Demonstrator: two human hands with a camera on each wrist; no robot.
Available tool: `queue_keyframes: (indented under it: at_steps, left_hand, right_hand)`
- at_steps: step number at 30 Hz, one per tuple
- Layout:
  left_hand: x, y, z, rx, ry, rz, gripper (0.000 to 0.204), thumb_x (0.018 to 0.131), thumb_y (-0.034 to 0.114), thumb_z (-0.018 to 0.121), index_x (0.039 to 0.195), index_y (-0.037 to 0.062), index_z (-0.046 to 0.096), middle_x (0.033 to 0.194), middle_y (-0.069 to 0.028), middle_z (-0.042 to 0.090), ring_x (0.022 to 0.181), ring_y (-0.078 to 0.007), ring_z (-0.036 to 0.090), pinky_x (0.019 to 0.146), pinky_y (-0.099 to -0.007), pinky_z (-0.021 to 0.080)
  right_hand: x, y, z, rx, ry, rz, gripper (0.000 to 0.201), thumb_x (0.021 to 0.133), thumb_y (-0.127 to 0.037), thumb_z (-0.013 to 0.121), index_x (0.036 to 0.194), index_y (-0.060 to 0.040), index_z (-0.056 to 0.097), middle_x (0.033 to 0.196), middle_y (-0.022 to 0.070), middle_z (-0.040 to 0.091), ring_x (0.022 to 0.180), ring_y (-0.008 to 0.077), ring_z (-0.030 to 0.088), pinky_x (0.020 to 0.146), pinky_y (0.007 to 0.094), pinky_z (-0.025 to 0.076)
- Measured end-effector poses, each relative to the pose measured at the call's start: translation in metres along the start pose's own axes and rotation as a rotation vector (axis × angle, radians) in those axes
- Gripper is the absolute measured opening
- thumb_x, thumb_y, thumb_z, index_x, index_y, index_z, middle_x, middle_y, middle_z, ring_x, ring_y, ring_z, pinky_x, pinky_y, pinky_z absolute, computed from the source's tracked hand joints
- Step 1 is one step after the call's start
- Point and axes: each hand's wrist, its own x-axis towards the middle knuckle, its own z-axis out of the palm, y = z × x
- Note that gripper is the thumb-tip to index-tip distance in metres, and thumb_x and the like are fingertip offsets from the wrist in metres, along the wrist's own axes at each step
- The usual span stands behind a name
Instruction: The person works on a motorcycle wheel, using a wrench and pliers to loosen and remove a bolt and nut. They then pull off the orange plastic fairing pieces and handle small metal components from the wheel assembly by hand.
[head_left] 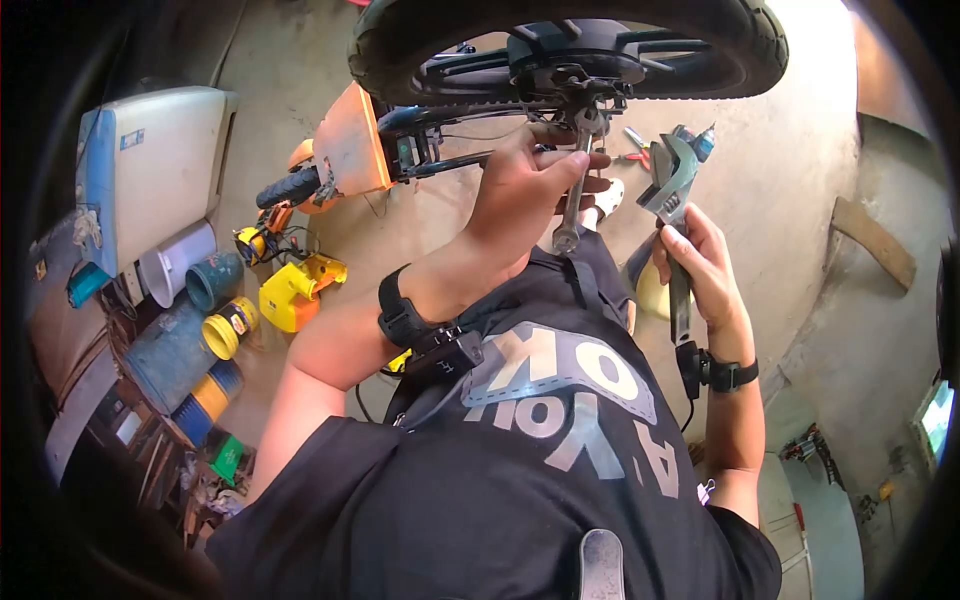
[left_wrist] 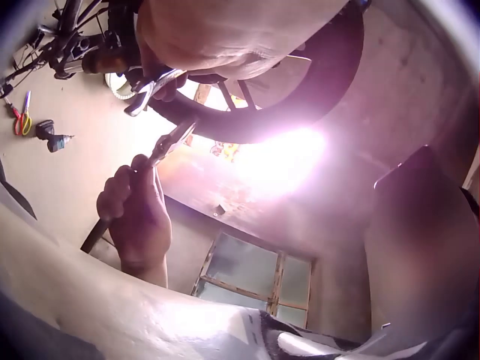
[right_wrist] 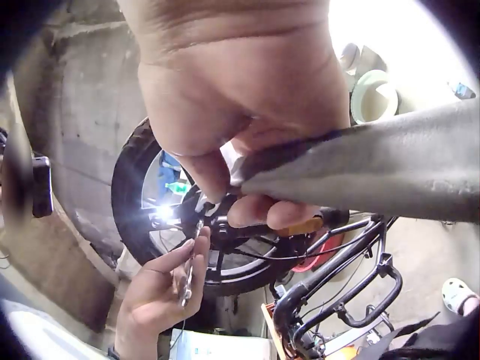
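Observation:
My left hand [head_left: 520,190] grips a combination wrench [head_left: 572,212], its upper end right at the hub [head_left: 590,112] of a black-tyred wheel [head_left: 735,55]. To the right of it, my right hand [head_left: 705,258] holds an adjustable wrench [head_left: 677,185] by the handle, jaw end up and apart from the wheel. The right wrist view shows the adjustable wrench's thick grey handle [right_wrist: 375,169] passing through the right hand [right_wrist: 240,82], with the left hand [right_wrist: 165,292] and its wrench beyond. In the left wrist view, the left palm [left_wrist: 232,37] hides much of the wheel centre.
An orange-panelled bike frame [head_left: 350,150] extends left from the wheel. On the floor lie a drill [left_wrist: 52,137] and red-handled pliers [left_wrist: 22,120]. Yellow plastic parts [head_left: 298,292], several buckets [head_left: 215,280] and a white-and-blue cabinet [head_left: 155,170] stand at left. A wooden board [head_left: 873,242] is at right.

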Motion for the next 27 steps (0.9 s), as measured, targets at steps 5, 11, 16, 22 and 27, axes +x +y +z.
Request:
queue_keyframes:
  at_steps: [5,11,16,22,27]
  left_hand:
    - [0.003,-0.01,-0.005,-0.056,-0.091,-0.05,0.028,0.101,0.017,0.06,0.122,-0.0003,0.058,0.119,-0.0103,0.069,0.104,-0.019,0.069,0.089,-0.0319,0.057]
    - [0.002,-0.019,-0.006,-0.156,-0.11,-0.023,0.031,0.1,0.012,0.056,0.129,-0.0014,0.057,0.124,-0.011,0.066,0.106,-0.0193,0.069,0.093,-0.033,0.057]
    - [-0.001,-0.018,-0.006,-0.137,-0.13,-0.003,0.036,0.1,0.008,0.053,0.134,-0.0033,0.054,0.124,-0.0113,0.066,0.107,-0.0201,0.069,0.093,-0.0335,0.058]
    - [0.003,-0.018,-0.009,-0.123,-0.132,0.008,0.036,0.1,0.006,0.052,0.134,-0.0034,0.056,0.122,-0.011,0.068,0.107,-0.0197,0.069,0.094,-0.0326,0.057]
    - [0.003,-0.015,-0.007,-0.082,-0.108,0.001,0.036,0.1,0.005,0.051,0.135,-0.003,0.056,0.123,-0.0113,0.068,0.107,-0.019,0.069,0.095,-0.0318,0.057]
  right_hand:
    - [-0.007,-0.008,0.015,-0.007,0.038,-0.077,0.025,0.101,-0.023,0.059,0.113,-0.0014,0.057,0.08,0.0019,0.059,0.065,0.0077,0.054,0.061,0.0227,0.044]
    - [-0.001,-0.025,0.027,0.046,0.104,-0.02,0.025,0.105,-0.029,0.053,0.102,-0.0043,0.056,0.072,0.0017,0.056,0.054,0.0083,0.052,0.049,0.0214,0.042]
    - [0.019,-0.029,0.027,0.059,0.112,-0.012,0.026,0.106,-0.032,0.052,0.099,-0.0069,0.055,0.069,0.0,0.055,0.052,0.008,0.051,0.046,0.0219,0.042]
    - [0.031,-0.034,0.019,0.03,0.037,-0.038,0.034,0.106,-0.037,0.051,0.099,-0.0047,0.056,0.065,0.001,0.054,0.047,0.008,0.047,0.044,0.0215,0.039]
    - [0.042,-0.033,0.006,-0.018,-0.006,-0.063,0.037,0.106,-0.038,0.05,0.099,-0.0027,0.057,0.063,0.0019,0.054,0.045,0.0081,0.047,0.044,0.0218,0.038]
